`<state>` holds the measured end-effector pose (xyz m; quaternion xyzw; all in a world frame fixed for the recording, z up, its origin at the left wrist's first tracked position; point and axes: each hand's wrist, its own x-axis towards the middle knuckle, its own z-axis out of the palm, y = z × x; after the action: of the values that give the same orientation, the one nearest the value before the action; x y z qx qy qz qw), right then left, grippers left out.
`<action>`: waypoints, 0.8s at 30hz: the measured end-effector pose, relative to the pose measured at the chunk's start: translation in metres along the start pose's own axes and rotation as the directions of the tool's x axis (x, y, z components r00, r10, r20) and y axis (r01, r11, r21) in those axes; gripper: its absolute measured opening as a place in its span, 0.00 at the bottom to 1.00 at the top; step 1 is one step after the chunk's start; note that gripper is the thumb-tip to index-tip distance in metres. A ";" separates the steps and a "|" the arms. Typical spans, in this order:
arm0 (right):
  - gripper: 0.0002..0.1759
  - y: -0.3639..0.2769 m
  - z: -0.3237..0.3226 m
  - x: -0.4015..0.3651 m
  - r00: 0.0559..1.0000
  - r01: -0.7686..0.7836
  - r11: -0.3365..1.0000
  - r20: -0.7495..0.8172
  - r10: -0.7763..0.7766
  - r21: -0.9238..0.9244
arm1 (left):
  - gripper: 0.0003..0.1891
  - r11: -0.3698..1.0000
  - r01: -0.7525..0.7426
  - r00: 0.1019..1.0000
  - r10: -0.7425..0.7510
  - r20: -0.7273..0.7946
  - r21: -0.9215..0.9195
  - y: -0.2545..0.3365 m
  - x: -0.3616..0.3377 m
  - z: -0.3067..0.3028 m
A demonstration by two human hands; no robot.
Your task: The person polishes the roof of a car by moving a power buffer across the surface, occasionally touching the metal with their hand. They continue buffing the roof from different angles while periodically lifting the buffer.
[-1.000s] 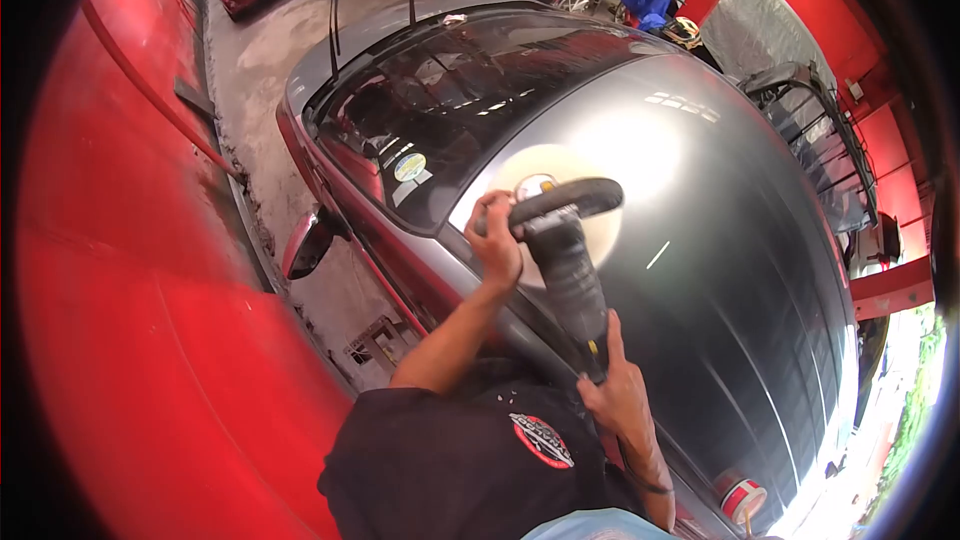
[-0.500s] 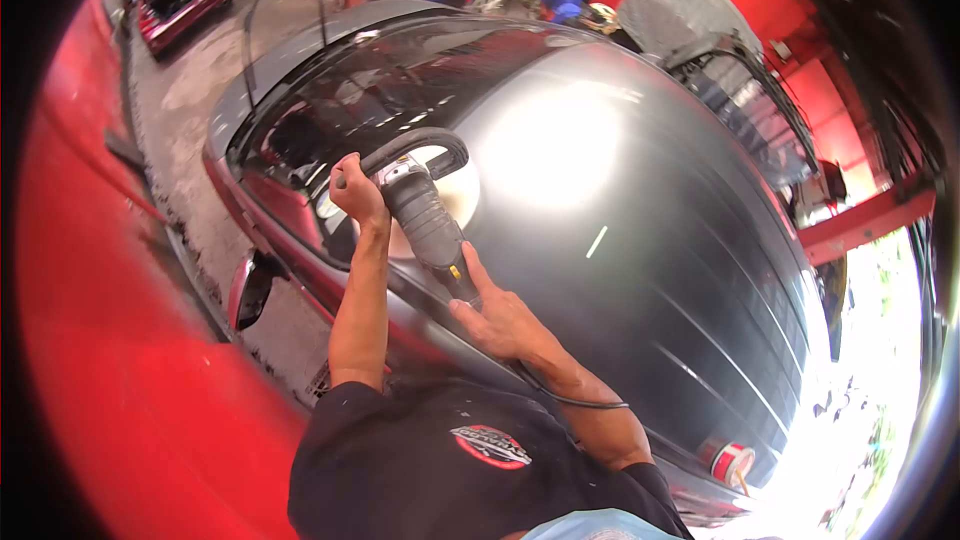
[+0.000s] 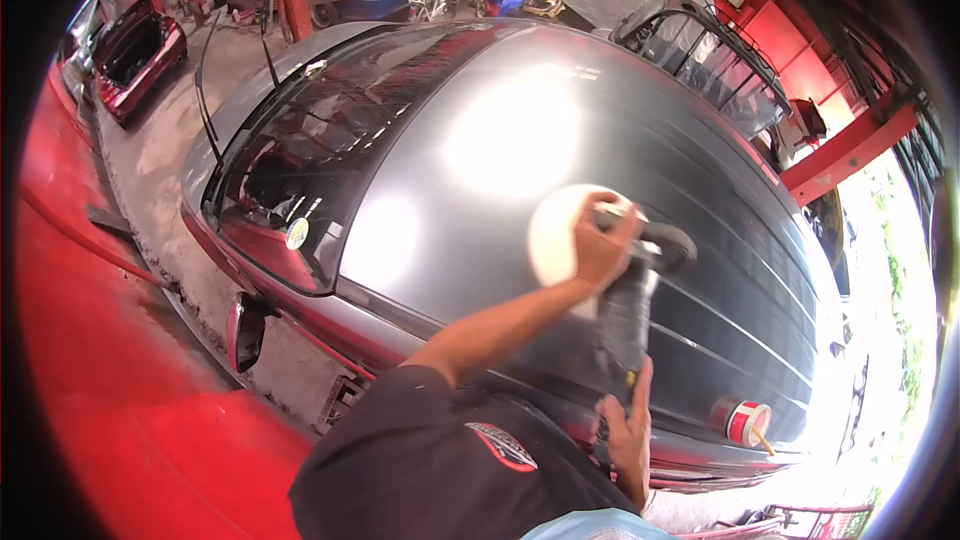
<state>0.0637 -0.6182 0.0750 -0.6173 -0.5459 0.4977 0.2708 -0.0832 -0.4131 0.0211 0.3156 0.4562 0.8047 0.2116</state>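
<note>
A black polisher [image 3: 622, 320] with a big white round pad [image 3: 555, 238] is on the dark grey car roof [image 3: 480, 260]. The pad appears to lie flat against the paint. My left hand [image 3: 603, 248] is closed around the polisher's looped front handle [image 3: 676, 248]. Farther back, my right hand [image 3: 628, 440] grips the rear of the body, one finger stretched along it near a small yellow switch. Motion blurs the tool a little, and its rear end is partly hidden by my right hand.
A red and white can [image 3: 748, 424] with a stick in it stands near the roof's side edge. The windshield [image 3: 310, 170] and side mirror [image 3: 246, 332] are to the left. Behind the car are a red post [image 3: 297, 10], covered vehicles and a black rack [image 3: 700, 55].
Both hands have carried the polisher right across the roof, from beside the windshield toward the ribbed part. The camera view has shifted slightly too. Both hands keep their hold.
</note>
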 end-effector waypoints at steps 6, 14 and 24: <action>0.43 0.033 -0.039 -0.034 0.918 -0.005 0.955 -0.377 0.122 0.298 | 0.29 0.964 0.263 0.884 -0.224 0.411 -0.038 0.010 -0.100 0.124; 0.41 0.034 -0.040 -0.024 0.879 0.016 0.966 -0.465 0.109 0.257 | 0.15 0.896 0.441 0.701 -0.381 0.603 0.053 0.021 -0.107 0.149; 0.46 -0.009 0.011 0.045 0.998 0.061 0.993 0.028 -0.059 -0.096 | 0.11 0.987 0.108 0.991 -0.117 -0.071 -0.123 -0.016 0.036 -0.009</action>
<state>0.0464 -0.5762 0.0648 -0.6067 -0.5910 0.4698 0.2487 -0.1143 -0.3885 0.0150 0.2446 0.4326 0.8288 0.2570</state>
